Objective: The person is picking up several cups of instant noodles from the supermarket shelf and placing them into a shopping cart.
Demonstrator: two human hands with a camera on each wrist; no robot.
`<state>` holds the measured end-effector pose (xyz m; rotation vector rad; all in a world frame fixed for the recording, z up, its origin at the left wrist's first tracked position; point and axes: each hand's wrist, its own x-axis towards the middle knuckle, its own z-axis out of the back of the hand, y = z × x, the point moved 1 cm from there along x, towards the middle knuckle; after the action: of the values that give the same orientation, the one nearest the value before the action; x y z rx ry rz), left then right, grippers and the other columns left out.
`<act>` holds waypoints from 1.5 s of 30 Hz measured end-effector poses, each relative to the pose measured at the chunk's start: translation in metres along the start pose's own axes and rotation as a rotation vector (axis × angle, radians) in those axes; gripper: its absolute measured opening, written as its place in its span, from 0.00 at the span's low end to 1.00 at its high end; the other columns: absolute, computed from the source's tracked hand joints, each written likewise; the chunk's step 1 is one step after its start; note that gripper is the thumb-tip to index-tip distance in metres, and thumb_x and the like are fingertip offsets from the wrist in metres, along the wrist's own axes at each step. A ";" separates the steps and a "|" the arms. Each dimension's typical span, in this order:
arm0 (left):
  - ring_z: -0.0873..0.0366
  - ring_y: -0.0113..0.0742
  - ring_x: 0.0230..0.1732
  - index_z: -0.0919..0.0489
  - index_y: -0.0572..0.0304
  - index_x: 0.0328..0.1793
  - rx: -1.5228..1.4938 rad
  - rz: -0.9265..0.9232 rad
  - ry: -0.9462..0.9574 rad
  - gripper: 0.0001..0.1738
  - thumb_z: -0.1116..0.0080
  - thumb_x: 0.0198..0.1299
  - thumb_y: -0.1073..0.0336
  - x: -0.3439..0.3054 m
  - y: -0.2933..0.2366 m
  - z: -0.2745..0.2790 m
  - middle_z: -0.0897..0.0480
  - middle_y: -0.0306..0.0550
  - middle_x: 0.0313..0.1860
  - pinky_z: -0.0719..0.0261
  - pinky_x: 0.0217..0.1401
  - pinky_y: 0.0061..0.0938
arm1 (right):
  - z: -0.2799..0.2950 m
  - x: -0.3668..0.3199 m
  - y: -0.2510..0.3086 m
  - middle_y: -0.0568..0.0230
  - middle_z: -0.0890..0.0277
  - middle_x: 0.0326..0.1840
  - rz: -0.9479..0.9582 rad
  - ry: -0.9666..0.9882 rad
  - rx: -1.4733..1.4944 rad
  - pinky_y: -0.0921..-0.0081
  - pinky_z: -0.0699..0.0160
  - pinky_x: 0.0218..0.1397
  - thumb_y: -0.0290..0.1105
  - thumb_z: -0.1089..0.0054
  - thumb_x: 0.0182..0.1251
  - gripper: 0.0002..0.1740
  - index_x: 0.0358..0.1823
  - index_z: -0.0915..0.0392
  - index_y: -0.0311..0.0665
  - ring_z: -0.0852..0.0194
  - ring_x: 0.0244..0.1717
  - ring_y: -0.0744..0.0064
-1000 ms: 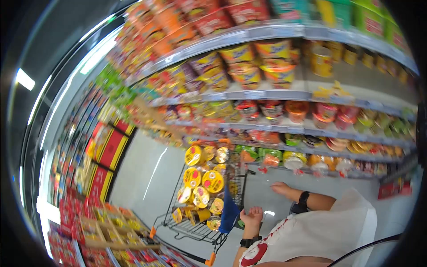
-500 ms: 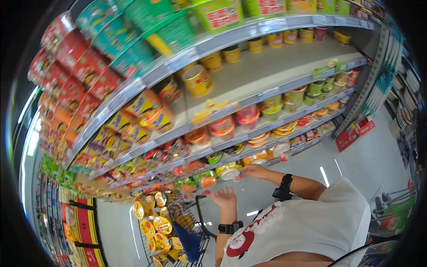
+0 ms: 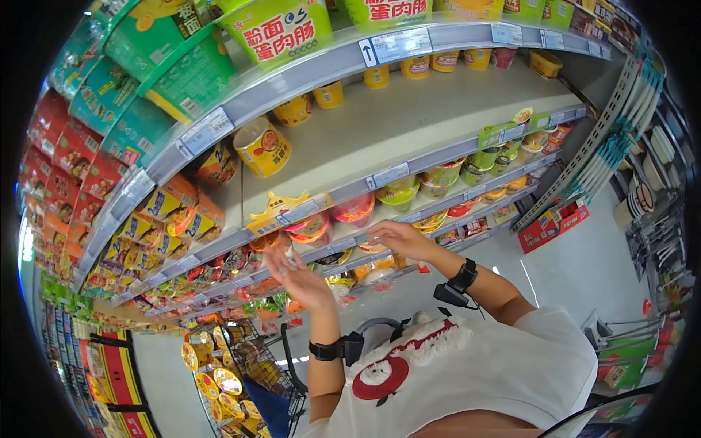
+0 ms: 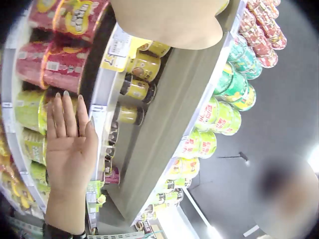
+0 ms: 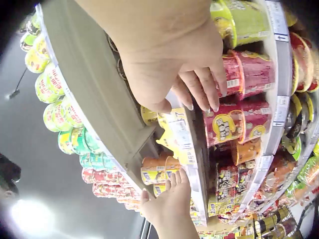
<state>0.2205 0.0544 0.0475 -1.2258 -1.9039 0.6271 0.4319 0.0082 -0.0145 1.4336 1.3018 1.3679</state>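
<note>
In the head view my left hand (image 3: 298, 279) is raised before the shelf with its fingers spread, close to the orange and pink noodle cups (image 3: 308, 228). The right wrist view shows this left hand (image 5: 172, 201) from another side, holding nothing. My right hand (image 3: 401, 239) reaches toward the same shelf, with loosely bent fingers. Its fingertips overlap the magenta noodle cups (image 5: 233, 119) in the right wrist view, and nothing is gripped. A yellow crown-shaped tag (image 3: 281, 212) hangs on the shelf edge above the cups. On the shelf over it stands a yellow noodle cup (image 3: 263, 148).
A wire shopping cart (image 3: 274, 350) with several yellow noodle cups (image 3: 228, 381) and a blue flap (image 3: 266, 409) stands at lower left. Green noodle tubs (image 3: 274, 33) line the upper shelf (image 3: 310, 69). A red box (image 3: 553, 228) sits on the floor at right.
The view has turned right along the shelves, and the cart has shifted to the lower left. Both hands have risen from low above the floor to the shelf edge.
</note>
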 end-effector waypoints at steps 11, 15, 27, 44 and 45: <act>0.51 0.40 0.72 0.43 0.63 0.68 -0.131 0.000 0.167 0.32 0.63 0.62 0.51 0.174 0.005 0.001 0.42 0.50 0.70 0.56 0.72 0.40 | -0.018 0.094 0.087 0.62 0.24 0.44 0.136 -0.082 -0.062 0.77 0.27 0.50 0.22 0.52 0.64 0.12 0.48 0.28 0.31 0.25 0.45 0.75; 0.50 0.40 0.72 0.42 0.61 0.68 -0.071 0.117 0.175 0.32 0.61 0.62 0.51 0.224 0.020 0.002 0.41 0.48 0.70 0.53 0.70 0.39 | -0.027 0.149 0.097 0.63 0.25 0.45 0.262 -0.189 -0.190 0.78 0.30 0.53 0.23 0.52 0.63 0.13 0.49 0.28 0.32 0.28 0.49 0.78; 0.66 0.34 0.76 0.50 0.57 0.73 -0.238 0.622 0.427 0.37 0.62 0.61 0.47 0.261 0.055 0.002 0.56 0.42 0.76 0.70 0.73 0.41 | -0.042 0.308 0.078 0.55 0.32 0.60 0.454 -0.100 -0.076 0.71 0.40 0.64 0.37 0.49 0.64 0.24 0.59 0.34 0.33 0.36 0.61 0.64; 0.50 0.34 0.70 0.48 0.45 0.72 -0.167 0.617 0.585 0.32 0.54 0.61 0.57 0.253 0.056 0.005 0.49 0.40 0.72 0.57 0.69 0.43 | -0.053 0.325 0.074 0.49 0.35 0.61 0.382 -0.289 -0.187 0.64 0.44 0.66 0.45 0.46 0.57 0.31 0.59 0.34 0.35 0.41 0.63 0.56; 0.48 0.35 0.68 0.47 0.44 0.72 -0.168 0.622 0.600 0.32 0.54 0.60 0.57 0.251 0.055 0.004 0.47 0.41 0.70 0.55 0.68 0.44 | -0.056 0.326 0.075 0.49 0.36 0.61 0.379 -0.307 -0.210 0.63 0.44 0.66 0.46 0.45 0.57 0.31 0.59 0.34 0.35 0.41 0.63 0.55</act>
<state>0.1869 0.3056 0.0895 -1.8851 -1.0851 0.3422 0.3600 0.3037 0.1367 1.7170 0.6932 1.4028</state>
